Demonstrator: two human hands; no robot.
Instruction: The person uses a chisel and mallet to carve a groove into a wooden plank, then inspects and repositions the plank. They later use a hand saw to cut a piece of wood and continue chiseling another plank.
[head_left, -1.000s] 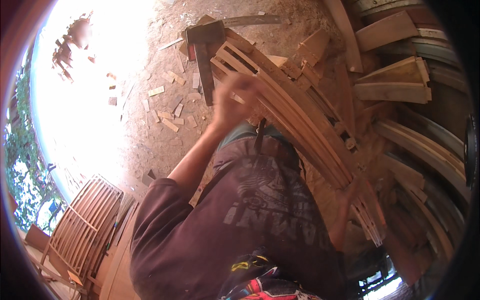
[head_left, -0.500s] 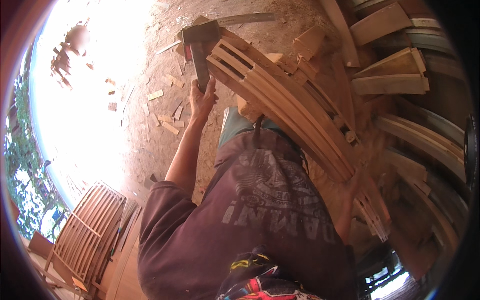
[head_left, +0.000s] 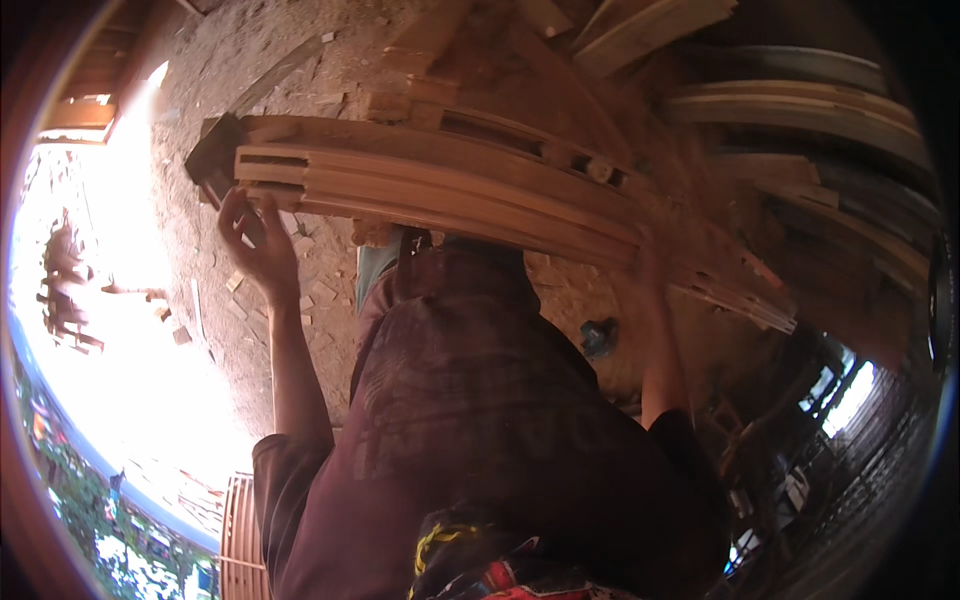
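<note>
hands apart: left hand [head_left: 265, 262] gripping the tool [head_left: 217, 148], right hand [head_left: 640, 268] blurred at the strips [head_left: 430, 197], hold unclear; strips lie crosswise beside the tool, probably stiff, heavy bundled, best gripped near both ends

You wear a maroon-brown shirt [head_left: 460, 365] with faded lettering [head_left: 378, 455], loose sleeves [head_left: 285, 480] ending at eight and four o'clock, a red, yellow and black patterned cloth [head_left: 500, 575] at six, and blue-green legwear [head_left: 374, 264] near ten.
</note>
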